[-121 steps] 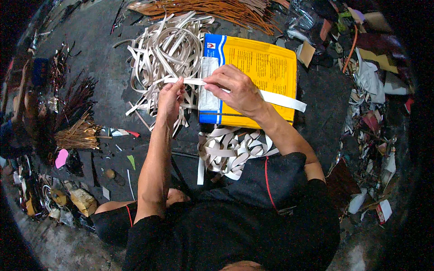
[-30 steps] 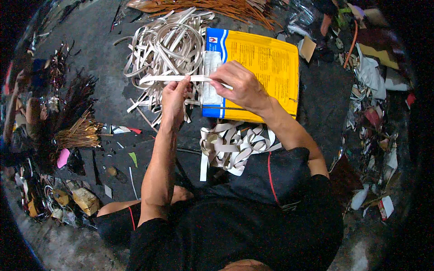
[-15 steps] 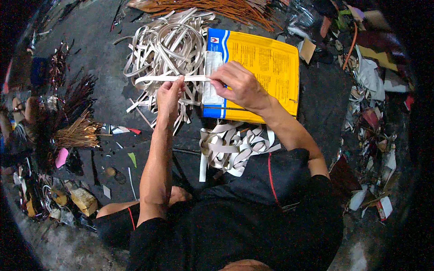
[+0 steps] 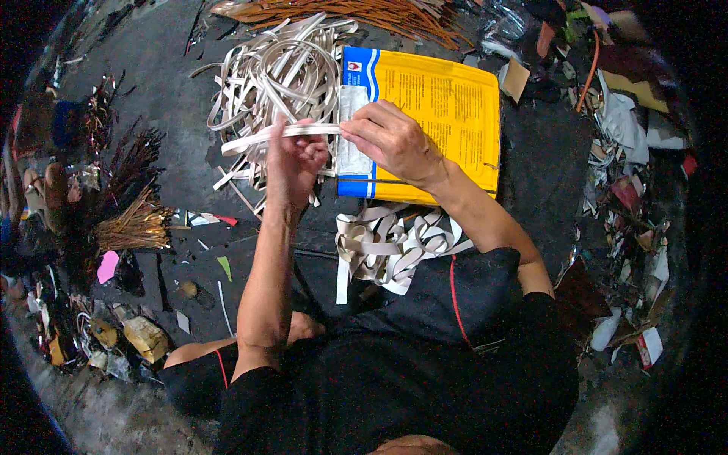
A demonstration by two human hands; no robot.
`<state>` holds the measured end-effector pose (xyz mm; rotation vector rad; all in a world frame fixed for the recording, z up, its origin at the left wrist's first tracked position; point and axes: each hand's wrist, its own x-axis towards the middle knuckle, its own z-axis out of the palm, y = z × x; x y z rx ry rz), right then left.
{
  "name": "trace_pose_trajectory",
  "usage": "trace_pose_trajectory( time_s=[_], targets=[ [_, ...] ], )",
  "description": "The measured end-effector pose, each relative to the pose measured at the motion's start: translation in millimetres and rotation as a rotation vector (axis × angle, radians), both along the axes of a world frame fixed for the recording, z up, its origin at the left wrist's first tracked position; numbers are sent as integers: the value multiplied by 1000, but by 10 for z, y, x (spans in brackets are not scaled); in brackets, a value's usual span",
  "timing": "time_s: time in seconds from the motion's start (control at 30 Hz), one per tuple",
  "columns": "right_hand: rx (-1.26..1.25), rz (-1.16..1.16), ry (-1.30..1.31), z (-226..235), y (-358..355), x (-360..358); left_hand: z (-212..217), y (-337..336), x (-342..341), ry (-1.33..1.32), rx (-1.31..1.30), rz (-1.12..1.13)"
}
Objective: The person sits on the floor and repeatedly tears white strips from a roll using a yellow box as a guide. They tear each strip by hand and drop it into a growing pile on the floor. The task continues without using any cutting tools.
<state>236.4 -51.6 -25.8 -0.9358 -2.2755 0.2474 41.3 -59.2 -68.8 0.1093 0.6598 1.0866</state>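
Observation:
My right hand (image 4: 398, 144) pinches one end of a narrow white strip (image 4: 246, 142) between thumb and fingers, above the blue edge of a yellow and blue flat metal panel (image 4: 440, 114). The strip runs leftward across the curled fingers of my left hand (image 4: 297, 161), which is slightly blurred, and its far end bends over a loose heap of thin off-white strips (image 4: 277, 64). A line shows along the strip's length near my hands. Under my right hand, a whitish patch (image 4: 353, 155) covers part of the panel. Wider white strips (image 4: 394, 246) lie coiled by my knee.
Long orange-brown sticks (image 4: 364, 17) lie at the far side. A tan stick bundle (image 4: 136, 220) is on the left, near a pink scrap (image 4: 108, 267). Mixed scraps and paper (image 4: 622, 136) litter the right side. At the far left, another person's foot (image 4: 54, 193) shows.
My left hand has turned and its fingers have curled under the strip, where before it pinched it from below. The strip now shows a lengthwise line. My right hand has shifted slightly left.

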Motion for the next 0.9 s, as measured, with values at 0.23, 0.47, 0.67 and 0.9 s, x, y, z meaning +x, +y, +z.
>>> trace_pose_trajectory(
  time_s=[0.23,0.47,0.67,0.9],
  targets=[
    [-182,-83,-37,97,-131,143,201,-61,323,1003,473,-35],
    [-141,-192,107,64,-275,-51,136,-84,322,1019,518,-21],
    [-154,-316,46,84,-340,-113,90,-87,355,1059,592,70],
    [-49,-296,-126,72,-364,-172,5,-133,323,1011,524,-6]
  ],
)
